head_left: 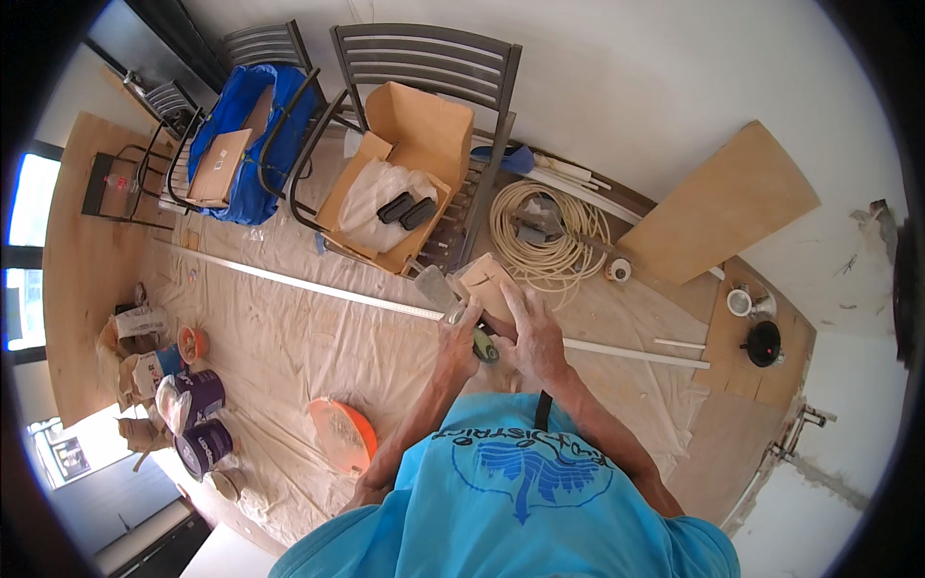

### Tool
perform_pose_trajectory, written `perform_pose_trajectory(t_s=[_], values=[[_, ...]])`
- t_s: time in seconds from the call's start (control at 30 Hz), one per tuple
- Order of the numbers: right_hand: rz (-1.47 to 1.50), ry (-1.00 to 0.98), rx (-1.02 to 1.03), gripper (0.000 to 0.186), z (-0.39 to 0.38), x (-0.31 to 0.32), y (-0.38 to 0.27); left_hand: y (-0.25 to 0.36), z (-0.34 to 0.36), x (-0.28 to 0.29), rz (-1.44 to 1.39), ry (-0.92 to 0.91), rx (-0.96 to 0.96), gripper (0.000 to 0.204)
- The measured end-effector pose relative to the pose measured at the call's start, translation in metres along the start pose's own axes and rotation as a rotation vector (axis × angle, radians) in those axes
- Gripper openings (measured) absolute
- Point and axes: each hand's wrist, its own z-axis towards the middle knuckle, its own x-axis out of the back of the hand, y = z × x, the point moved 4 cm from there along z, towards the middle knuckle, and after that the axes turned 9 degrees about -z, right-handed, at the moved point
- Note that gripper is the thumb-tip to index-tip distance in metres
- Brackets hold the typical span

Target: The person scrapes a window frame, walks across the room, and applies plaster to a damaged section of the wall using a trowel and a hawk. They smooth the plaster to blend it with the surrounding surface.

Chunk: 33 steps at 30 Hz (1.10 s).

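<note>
In the head view, my left hand (462, 337) is closed on a scraper with a grey blade (433, 286) and a green handle (486, 345), held in front of my chest. Beside it, my right hand (530, 332) grips a dusty beige piece (487, 276) with dark marks across its face; whether this is card or board, I cannot tell. Both hands are dusty and close together, above a long white strip (308, 287) on the plastic-sheeted floor.
Chairs (424, 53) along the back hold an open carton (418, 125) and a blue bag (272, 106). A cable coil (564, 275) and tan board (723, 197) lie rightward. An orange bucket (342, 433) and purple tubs (202, 446) are leftward; a black round object (763, 345) is far right.
</note>
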Motion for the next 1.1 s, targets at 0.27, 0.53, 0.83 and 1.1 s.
perform_pose_trajectory(t_s=[0.27, 0.53, 0.83, 1.1], values=[[0.110, -0.047, -0.010, 0.085, -0.001, -0.012, 0.012, 0.012, -0.011, -0.003, 0.036, -0.055, 0.046, 0.034], [0.302, -0.117, -0.113, 0.082, 0.003, -0.017, 0.009, 0.032, -0.011, -0.005, 0.357, -0.122, -0.144, 0.034], [1.440, -0.367, -0.387, 0.081, -0.006, -0.040, 0.047, 0.035, -0.004, 0.007, -0.082, 0.067, -0.021, 0.046], [1.997, -0.382, -0.462, 0.086, -0.027, -0.038, 0.058, 0.090, 0.009, 0.034, 0.047, 0.232, -0.278, 0.038]])
